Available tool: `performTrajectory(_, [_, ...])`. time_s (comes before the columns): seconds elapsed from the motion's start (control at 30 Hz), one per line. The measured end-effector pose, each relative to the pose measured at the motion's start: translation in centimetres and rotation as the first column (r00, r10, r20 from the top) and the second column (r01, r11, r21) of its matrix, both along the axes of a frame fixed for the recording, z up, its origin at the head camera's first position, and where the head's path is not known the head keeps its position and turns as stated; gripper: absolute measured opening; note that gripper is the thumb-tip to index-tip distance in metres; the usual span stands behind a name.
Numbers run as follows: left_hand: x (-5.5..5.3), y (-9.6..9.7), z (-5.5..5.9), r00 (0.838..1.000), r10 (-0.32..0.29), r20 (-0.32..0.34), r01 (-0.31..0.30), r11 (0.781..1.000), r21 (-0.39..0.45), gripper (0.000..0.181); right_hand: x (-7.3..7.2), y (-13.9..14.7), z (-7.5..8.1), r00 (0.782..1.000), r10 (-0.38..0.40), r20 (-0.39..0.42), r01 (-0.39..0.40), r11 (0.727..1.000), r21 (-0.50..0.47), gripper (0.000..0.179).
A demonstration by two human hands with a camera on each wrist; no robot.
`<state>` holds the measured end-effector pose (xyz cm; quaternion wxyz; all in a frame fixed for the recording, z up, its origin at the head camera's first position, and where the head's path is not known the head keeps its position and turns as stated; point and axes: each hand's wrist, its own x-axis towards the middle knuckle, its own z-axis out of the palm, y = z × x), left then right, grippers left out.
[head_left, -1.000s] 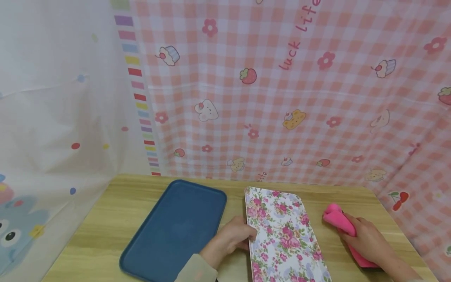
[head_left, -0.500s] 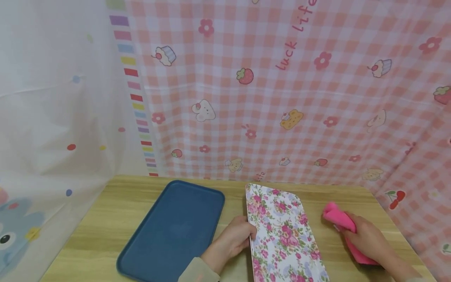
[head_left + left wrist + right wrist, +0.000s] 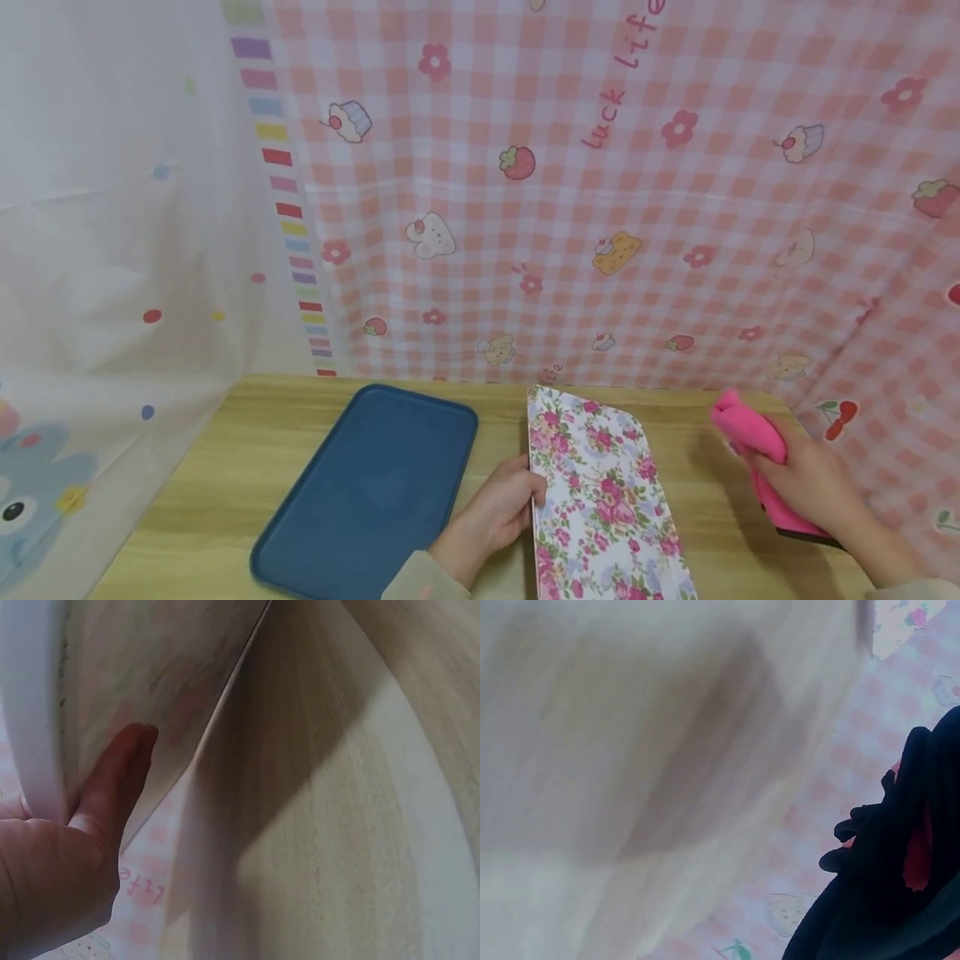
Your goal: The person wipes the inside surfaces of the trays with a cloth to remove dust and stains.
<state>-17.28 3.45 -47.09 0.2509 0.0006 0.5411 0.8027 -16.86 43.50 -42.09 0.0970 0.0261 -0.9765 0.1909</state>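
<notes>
My left hand (image 3: 504, 504) grips the left edge of a thin white board (image 3: 611, 500) printed with pink roses. That edge is raised off the table, and the near end runs out of the head view. In the left wrist view, fingers (image 3: 124, 769) lie along one face of the board (image 3: 169, 675). My right hand (image 3: 813, 483) grips a bunched, soft pink cloth-like thing (image 3: 753, 433) with a dark underside, held above the table at the right. The right wrist view shows black fabric (image 3: 885, 847) with finger-like lobes and some red between; its exact kind is unclear.
A dark blue rectangular tray (image 3: 371, 492) lies flat on the wooden table (image 3: 202, 467), left of the board. A pink checked cloth (image 3: 465, 192) hangs behind the table and at the right. A white patterned cloth (image 3: 112, 250) hangs at the left.
My right hand has lifted the pink cloth-like thing off the table, up and to the right. The board's far left corner has risen slightly in my left hand's grip. The tray stays put.
</notes>
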Motion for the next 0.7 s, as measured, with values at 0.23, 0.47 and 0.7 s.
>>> performTrajectory(0.23, [0.2, -0.4, 0.1, 1.000, 0.018, -0.017, -0.018, 1.000, -0.001, 0.066, 0.2, -0.9, 2.0, 0.999, -0.008, -0.047, 0.006, 0.999, -0.032, 0.062])
performTrajectory(0.47, [0.2, -1.1, 0.4, 0.998, 0.048, -0.039, -0.047, 0.999, 0.016, 0.073, 0.3, -2.4, 4.0, 0.993, -0.009, -0.119, 0.010, 1.000, 0.008, 0.057])
performTrajectory(0.7, [0.3, -1.7, 0.9, 0.997, 0.042, -0.063, -0.041, 0.999, 0.003, 0.080, 0.7, -4.8, 5.9, 0.990, -0.014, -0.144, 0.011, 1.000, -0.017, 0.049])
